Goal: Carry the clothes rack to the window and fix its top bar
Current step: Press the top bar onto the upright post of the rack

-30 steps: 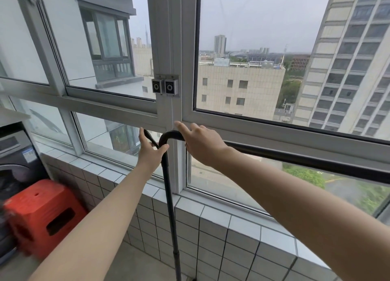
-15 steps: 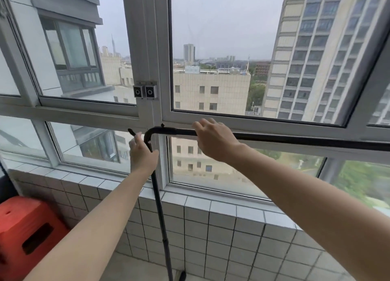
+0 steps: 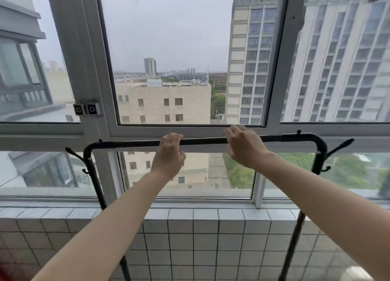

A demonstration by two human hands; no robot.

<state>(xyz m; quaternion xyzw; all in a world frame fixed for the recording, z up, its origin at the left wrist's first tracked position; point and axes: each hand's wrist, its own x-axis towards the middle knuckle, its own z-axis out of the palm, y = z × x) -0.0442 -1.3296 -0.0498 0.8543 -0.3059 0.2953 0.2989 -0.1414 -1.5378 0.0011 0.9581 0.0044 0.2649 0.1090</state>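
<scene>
A black clothes rack (image 3: 304, 196) stands just inside a high-rise window (image 3: 168, 54), its top bar (image 3: 202, 141) running level along the lower frame rail. Both of the person's hands rest on that bar near its middle: the left hand (image 3: 168, 154) curls its fingers over it, while the right hand (image 3: 244, 145) lies on top with fingers loosely spread, not clamped. Side hooks (image 3: 339, 145) jut out at each corner of the bar. With neither grip firm, a downward push could slip off, or seat one end of the bar and leave the other loose, by this reading. The thin uprights below the bar, in front of the tiled sill wall (image 3: 190, 238), could also tip toward the glass under uneven pressure.
</scene>
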